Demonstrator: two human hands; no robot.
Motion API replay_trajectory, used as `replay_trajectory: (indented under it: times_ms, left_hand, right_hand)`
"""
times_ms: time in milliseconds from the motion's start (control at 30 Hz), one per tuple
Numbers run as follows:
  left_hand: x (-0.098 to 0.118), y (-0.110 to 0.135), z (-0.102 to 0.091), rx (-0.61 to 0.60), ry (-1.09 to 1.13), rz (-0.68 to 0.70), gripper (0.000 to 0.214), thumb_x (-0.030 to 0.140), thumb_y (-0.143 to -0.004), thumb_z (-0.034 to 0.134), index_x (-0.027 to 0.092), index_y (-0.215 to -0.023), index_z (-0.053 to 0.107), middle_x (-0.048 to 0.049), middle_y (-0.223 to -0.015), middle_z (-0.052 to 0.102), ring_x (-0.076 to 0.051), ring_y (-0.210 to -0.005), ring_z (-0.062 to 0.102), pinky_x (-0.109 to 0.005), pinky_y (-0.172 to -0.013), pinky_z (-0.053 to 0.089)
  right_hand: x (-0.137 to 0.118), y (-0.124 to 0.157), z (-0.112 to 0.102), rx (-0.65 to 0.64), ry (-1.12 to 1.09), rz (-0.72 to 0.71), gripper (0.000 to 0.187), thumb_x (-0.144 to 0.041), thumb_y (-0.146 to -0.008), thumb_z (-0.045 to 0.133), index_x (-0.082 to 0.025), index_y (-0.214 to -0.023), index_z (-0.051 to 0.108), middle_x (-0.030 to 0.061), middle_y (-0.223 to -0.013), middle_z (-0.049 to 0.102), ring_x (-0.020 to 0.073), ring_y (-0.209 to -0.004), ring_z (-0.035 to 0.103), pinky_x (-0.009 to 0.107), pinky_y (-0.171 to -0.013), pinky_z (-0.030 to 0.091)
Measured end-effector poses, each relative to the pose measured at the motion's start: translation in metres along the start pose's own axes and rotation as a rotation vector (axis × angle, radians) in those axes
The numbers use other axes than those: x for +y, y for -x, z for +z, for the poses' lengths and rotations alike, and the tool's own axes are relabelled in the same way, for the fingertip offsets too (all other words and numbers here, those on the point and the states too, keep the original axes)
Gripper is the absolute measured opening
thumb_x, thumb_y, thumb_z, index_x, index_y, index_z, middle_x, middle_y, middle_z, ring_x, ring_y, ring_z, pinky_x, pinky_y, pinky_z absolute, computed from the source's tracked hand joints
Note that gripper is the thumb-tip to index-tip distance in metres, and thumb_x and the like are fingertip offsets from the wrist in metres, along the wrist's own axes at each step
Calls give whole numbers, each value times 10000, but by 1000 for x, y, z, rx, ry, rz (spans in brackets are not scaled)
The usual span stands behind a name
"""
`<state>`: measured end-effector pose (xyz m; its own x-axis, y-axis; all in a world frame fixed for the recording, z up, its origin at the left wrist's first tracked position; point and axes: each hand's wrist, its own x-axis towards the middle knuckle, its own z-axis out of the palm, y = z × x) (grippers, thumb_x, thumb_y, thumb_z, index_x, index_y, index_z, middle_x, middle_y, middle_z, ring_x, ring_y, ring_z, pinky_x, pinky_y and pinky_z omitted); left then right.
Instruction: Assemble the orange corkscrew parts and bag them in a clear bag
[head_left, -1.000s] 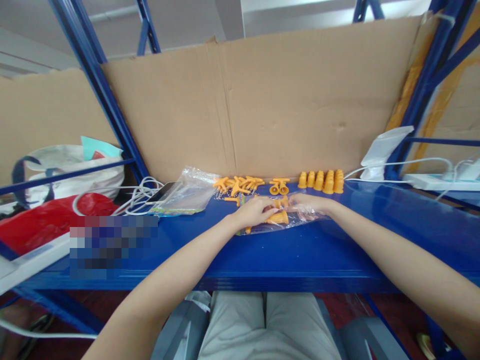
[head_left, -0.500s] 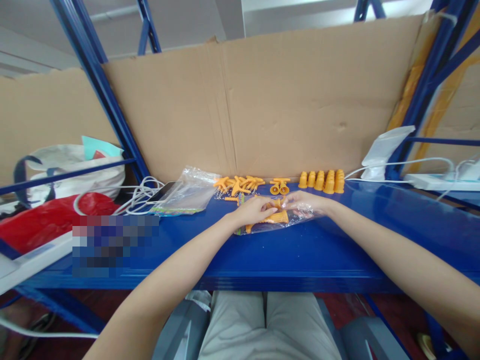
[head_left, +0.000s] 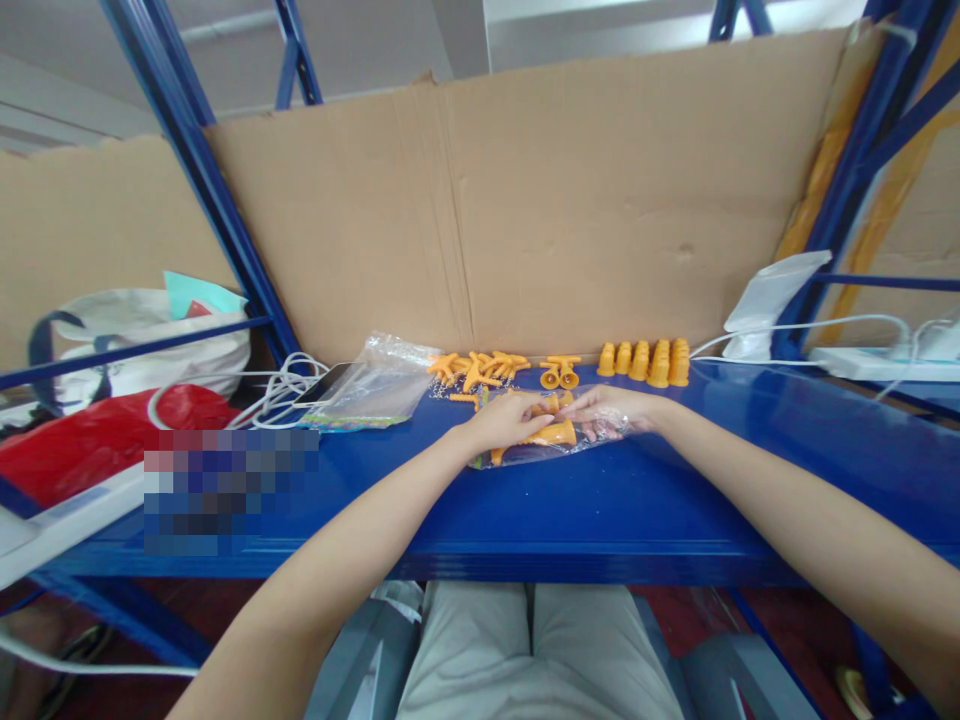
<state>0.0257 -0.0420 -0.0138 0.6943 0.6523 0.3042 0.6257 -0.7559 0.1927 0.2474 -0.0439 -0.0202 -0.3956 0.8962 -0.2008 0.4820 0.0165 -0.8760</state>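
Note:
A clear plastic bag (head_left: 534,455) lies on the blue table in front of me, with orange trumpet-shaped plastic pieces (head_left: 553,434) inside it. My left hand (head_left: 504,420) is closed over the bag's left part, thumb and fingers gripping the film around the pieces. At the bag's right end my right hand (head_left: 616,406) pinches the film, its fingertips close to the flared end of the upper piece. Film and fingers partly cover that upper piece. Just behind the hands, two similar orange pieces (head_left: 559,374) lie with their flared mouths toward me.
Orange T-shaped pieces (head_left: 480,370) and small metal bits lie heaped behind my left hand. Orange cups (head_left: 658,364) stand in rows at back right. Flat clear bags (head_left: 379,385), white cables (head_left: 281,392) and a red bag (head_left: 120,430) are left. A cardboard sheet (head_left: 562,220) walls the back.
My right hand has shifted slightly, and its fingers now sit lower on the film. More of the upper orange piece's flared end shows. My left hand stays nearly still.

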Motion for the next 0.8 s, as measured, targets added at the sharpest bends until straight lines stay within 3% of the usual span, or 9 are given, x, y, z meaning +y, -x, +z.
replay_trajectory:
  times_ms: [100, 233, 400, 467, 533, 800]
  left_hand:
    - [3, 1, -2, -5, -28, -12, 291, 344, -922, 512, 198, -1065, 718, -7, -716, 652, -147, -676, 581, -238, -640, 397]
    - [7, 2, -5, -29, -53, -14, 326, 331, -932, 499, 219, -1149, 714, -2, -681, 656, -153, -670, 592, -241, -668, 420]
    - [7, 1, -5, -39, -62, -9, 343, 358, -933, 492, 224, -1150, 722, -15, -735, 703, -158, -707, 611, -239, -679, 437]
    - [6, 1, -4, -35, -71, -15, 344, 373, -934, 486, 234, -1138, 726, -25, -833, 735, -162, -743, 623, -244, -686, 442]
    - [6, 1, -4, -36, -87, -17, 346, 381, -938, 476, 239, -1125, 730, -32, -910, 747, -168, -769, 632, -250, -694, 446]
    - [9, 2, -7, -56, -123, -23, 352, 379, -948, 460, 251, -1149, 719, -34, -945, 751, -176, -808, 650, -266, -721, 461]
  right_hand:
    - [-4, 5, -1, -1, 35, 16, 504, -426, -796, 705, -154, -1219, 674, -6, -561, 610, 52, -393, 408, 162, -367, 304]
    - [-13, 22, -20, -2, 171, 28, 430, -472, -739, 753, -144, -1016, 730, 5, -553, 595, 31, -385, 362, 171, -389, 283]
    - [-22, 32, -60, 316, 263, -35, 318, -439, -842, 642, -136, -917, 704, 21, -578, 592, 35, -402, 382, 168, -392, 304]
    - [-24, 26, -70, 444, 281, -66, 275, -403, -846, 633, -148, -918, 705, 42, -619, 619, 61, -437, 445, 173, -385, 353]
    - [-26, 14, -74, 488, 303, -80, 226, -335, -820, 664, -154, -946, 713, 63, -679, 654, 93, -499, 521, 184, -404, 412]
    - [-21, -43, -68, 400, 400, -83, 381, -56, -713, 617, -186, -1048, 743, 80, -1045, 731, 128, -672, 625, 202, -512, 490]
